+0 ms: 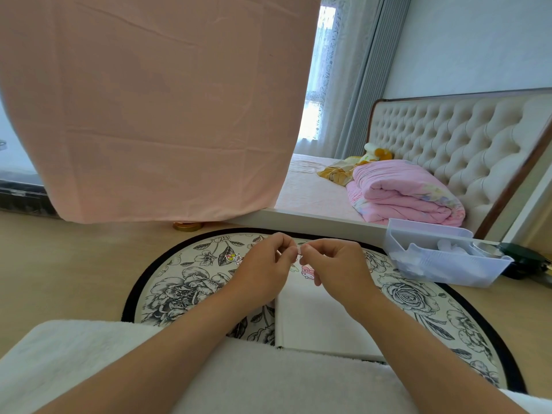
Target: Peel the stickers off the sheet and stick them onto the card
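- As both forearms reach in from 6 o'clock, I see the left hand [264, 264] and right hand [336, 264] meet fingertip to fingertip.
- Both hands' fingers curl, pinching a small pale piece [298, 251] between them.
- White card [313, 318] lies on the floral rug [167, 282] below the hands, a pink sticker [307, 271] at its 12 o'clock end.

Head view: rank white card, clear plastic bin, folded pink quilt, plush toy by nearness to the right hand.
1. white card, under right hand
2. clear plastic bin, rightward
3. folded pink quilt, on bed
4. plush toy, behind quilt
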### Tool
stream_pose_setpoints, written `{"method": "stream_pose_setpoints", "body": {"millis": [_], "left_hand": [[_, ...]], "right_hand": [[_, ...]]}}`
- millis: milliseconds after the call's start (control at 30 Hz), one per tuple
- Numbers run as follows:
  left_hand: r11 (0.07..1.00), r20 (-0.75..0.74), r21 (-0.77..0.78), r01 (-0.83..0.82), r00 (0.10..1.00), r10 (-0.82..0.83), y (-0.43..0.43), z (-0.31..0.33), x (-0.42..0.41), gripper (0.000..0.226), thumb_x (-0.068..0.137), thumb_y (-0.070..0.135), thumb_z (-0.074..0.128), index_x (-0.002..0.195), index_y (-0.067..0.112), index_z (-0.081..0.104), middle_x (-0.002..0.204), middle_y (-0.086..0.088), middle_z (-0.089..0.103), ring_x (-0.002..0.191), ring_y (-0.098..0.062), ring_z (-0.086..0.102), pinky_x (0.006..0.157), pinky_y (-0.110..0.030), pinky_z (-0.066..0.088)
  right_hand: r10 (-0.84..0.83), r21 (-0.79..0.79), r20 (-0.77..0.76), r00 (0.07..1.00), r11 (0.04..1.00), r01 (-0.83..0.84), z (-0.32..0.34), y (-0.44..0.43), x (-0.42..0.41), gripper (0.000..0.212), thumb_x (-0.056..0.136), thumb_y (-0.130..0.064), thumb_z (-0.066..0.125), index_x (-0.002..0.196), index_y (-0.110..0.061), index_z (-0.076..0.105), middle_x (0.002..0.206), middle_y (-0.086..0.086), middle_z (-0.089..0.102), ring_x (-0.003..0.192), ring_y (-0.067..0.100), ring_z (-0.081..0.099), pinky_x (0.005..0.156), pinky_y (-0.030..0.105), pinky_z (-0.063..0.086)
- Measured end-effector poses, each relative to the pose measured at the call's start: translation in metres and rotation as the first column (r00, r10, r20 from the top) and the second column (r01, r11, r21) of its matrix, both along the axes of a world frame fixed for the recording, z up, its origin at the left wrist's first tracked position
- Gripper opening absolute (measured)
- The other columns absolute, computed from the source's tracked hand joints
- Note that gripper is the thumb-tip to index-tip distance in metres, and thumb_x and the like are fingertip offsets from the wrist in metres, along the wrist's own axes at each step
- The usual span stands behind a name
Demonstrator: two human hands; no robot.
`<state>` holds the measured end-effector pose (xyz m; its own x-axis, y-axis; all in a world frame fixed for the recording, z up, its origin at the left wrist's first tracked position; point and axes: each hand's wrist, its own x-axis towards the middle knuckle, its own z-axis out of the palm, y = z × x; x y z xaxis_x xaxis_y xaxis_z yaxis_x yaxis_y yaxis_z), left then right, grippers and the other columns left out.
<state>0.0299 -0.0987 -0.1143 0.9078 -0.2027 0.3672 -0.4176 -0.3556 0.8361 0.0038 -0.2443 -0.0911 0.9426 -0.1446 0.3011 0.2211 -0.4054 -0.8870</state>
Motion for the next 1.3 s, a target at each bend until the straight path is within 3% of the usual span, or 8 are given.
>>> {"method": "stream_pose_setpoints", "body": {"millis": [233,400,600,833,967,1133,1200,1300], "left_hand": [[0.995,-0.063,-0.08,0.066,0.995,-0.071,0.002,0.003,-0.001,0.014,0.101,0.026,0.051,0.089,0.022,0.057,0.084,0.002,0.062,0.089,-0.024,0.062,0.072,-0.043,0.055],[0.994,-0.061,-0.078,0.073,0.995,-0.077,0.005,0.003,0.0,0.013,0.1,0.027,0.055,0.092,0.019,0.06,0.093,-0.005,0.066,0.094,-0.026,0.063,0.073,-0.047,0.056],[0.99,-0.1,-0.116,0.08,0.991,-0.092,0.005,0.002,0.0,0.011,0.101,0.026,0.054,0.103,0.027,0.065,0.1,0.009,0.069,0.092,-0.006,0.066,0.066,-0.031,0.057],[0.961,-0.162,-0.271,0.05,0.982,-0.097,-0.014,0.016,-0.004,0.02,0.101,0.021,0.054,0.103,0.024,0.074,0.099,0.006,0.074,0.089,-0.013,0.069,0.059,-0.03,0.056],[0.984,-0.114,-0.176,-0.023,0.994,0.002,-0.037,0.026,0.005,0.008,0.094,0.025,0.067,0.091,0.024,0.074,0.087,0.006,0.075,0.077,-0.01,0.07,0.055,-0.026,0.054],[0.999,-0.032,0.03,-0.026,0.999,0.027,-0.069,0.036,0.02,0.017,0.095,0.029,0.064,0.08,0.026,0.071,0.079,0.002,0.073,0.074,-0.02,0.068,0.057,-0.027,0.05],[0.994,-0.016,0.104,-0.011,1.0,0.013,-0.082,0.037,0.026,0.018,0.097,0.03,0.061,0.081,0.025,0.068,0.081,-0.004,0.071,0.076,-0.026,0.067,0.06,-0.034,0.052],[0.98,-0.014,0.2,0.006,1.0,-0.003,-0.099,0.037,0.033,0.018,0.1,0.032,0.054,0.085,0.025,0.061,0.085,-0.002,0.07,0.079,-0.028,0.068,0.073,-0.044,0.056]], "right_hand": [[0.097,0.098,-0.027,0.995,0.991,-0.094,0.004,-0.003,-0.001,0.006,0.089,-0.018,0.073,0.087,-0.016,0.078,0.079,-0.006,0.073,0.053,0.011,0.058,0.048,0.014,0.042],[0.088,0.074,0.0,0.996,0.993,-0.088,0.002,-0.005,0.002,0.009,0.089,-0.018,0.075,0.082,-0.021,0.081,0.069,-0.01,0.072,0.051,0.01,0.057,0.052,0.015,0.045],[0.076,0.051,0.008,0.997,0.996,-0.076,0.005,-0.01,0.003,0.011,0.091,-0.017,0.072,0.082,-0.016,0.079,0.071,-0.008,0.07,0.047,0.008,0.057,0.048,0.012,0.042],[0.07,-0.047,0.034,0.997,0.997,-0.069,0.015,-0.032,0.009,0.013,0.09,-0.023,0.072,0.079,-0.023,0.079,0.072,-0.009,0.071,0.05,0.008,0.061,0.048,0.018,0.045],[0.066,-0.047,0.014,0.998,0.997,-0.066,0.021,-0.052,0.013,0.014,0.09,-0.023,0.072,0.077,-0.025,0.077,0.071,-0.006,0.072,0.052,0.009,0.063,0.055,0.023,0.052],[0.008,-0.011,0.014,1.0,1.0,-0.008,0.024,-0.085,0.017,0.014,0.092,-0.021,0.07,0.081,-0.017,0.075,0.064,-0.007,0.069,0.051,0.012,0.062,0.051,0.018,0.048],[-0.035,-0.025,0.017,0.999,0.999,0.035,0.025,-0.101,0.019,0.013,0.093,-0.023,0.069,0.082,-0.018,0.074,0.066,-0.008,0.069,0.052,0.012,0.062,0.05,0.019,0.047],[-0.161,-0.1,0.048,0.986,0.981,0.165,0.023,-0.128,0.027,0.013,0.092,-0.031,0.067,0.08,-0.028,0.071,0.074,-0.007,0.072,0.061,0.015,0.066,0.061,0.03,0.054]]}}
